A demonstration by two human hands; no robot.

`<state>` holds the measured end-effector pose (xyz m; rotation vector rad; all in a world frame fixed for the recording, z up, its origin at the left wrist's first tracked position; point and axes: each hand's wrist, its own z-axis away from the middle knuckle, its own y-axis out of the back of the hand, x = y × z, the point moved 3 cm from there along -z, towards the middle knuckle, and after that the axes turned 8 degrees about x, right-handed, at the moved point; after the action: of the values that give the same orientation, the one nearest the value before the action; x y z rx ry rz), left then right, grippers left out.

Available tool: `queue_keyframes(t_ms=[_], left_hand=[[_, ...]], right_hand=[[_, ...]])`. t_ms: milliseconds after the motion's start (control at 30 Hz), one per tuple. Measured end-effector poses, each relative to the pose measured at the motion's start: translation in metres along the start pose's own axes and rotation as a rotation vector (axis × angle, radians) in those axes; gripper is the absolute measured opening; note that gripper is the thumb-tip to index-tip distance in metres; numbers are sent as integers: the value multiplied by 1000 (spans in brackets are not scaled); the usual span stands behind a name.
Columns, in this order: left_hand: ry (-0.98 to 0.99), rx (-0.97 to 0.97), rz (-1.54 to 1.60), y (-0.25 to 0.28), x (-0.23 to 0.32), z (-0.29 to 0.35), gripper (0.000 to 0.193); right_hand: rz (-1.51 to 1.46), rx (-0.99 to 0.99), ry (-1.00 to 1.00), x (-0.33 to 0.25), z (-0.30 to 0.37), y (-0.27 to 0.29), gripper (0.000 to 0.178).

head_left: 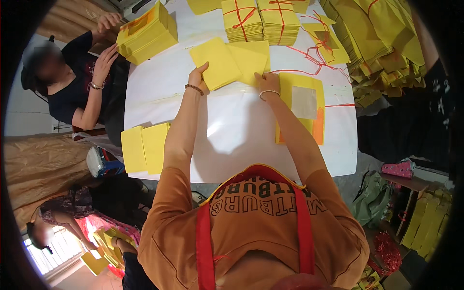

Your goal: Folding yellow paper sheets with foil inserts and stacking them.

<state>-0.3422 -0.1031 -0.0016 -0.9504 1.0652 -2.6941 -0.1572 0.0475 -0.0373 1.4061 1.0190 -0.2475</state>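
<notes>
My left hand (pixel 197 76) lies on the near edge of a square stack of plain yellow paper sheets (pixel 216 62) on the white table (pixel 232 130). Beside it, my right hand (pixel 266 81) rests on a second yellow stack (pixel 249 60) that partly overlaps the first. Both forearms reach straight out over the table, each with a bracelet at the wrist. Just right of my right arm lies a pile of yellow sheets with a silver square and an orange strip (pixel 305 104).
Bundles of yellow paper tied with red string (pixel 261 19) stand at the far edge, and loose red strings (pixel 314 58) lie nearby. Larger piles (pixel 377 38) fill the right. A person at the left handles a thick stack (pixel 147 34). More yellow sheets (pixel 144 147) overhang the table's left edge.
</notes>
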Motion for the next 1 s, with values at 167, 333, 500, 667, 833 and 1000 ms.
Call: queue_keyframes(t_ms=[167, 333, 500, 667, 833, 1000], left_hand=[[65, -125, -326, -1, -2, 7, 34], [11, -131, -337, -2, -9, 5, 34], [3, -62, -307, -1, -13, 5, 34], [87, 27, -207, 4, -15, 4, 31], [84, -36, -92, -3, -19, 15, 32], [37, -78, -98, -35, -28, 12, 33]], right_hand=[[-50, -210, -287, -22, 5, 12, 40], [-145, -148, -393, -17, 7, 9, 37], [-265, 214, -292, -11, 16, 9, 52], [-490, -41, -353, -7, 11, 17, 67], [-781, -139, -607, -36, 11, 34, 69], [-837, -56, -453, -15, -47, 27, 69]])
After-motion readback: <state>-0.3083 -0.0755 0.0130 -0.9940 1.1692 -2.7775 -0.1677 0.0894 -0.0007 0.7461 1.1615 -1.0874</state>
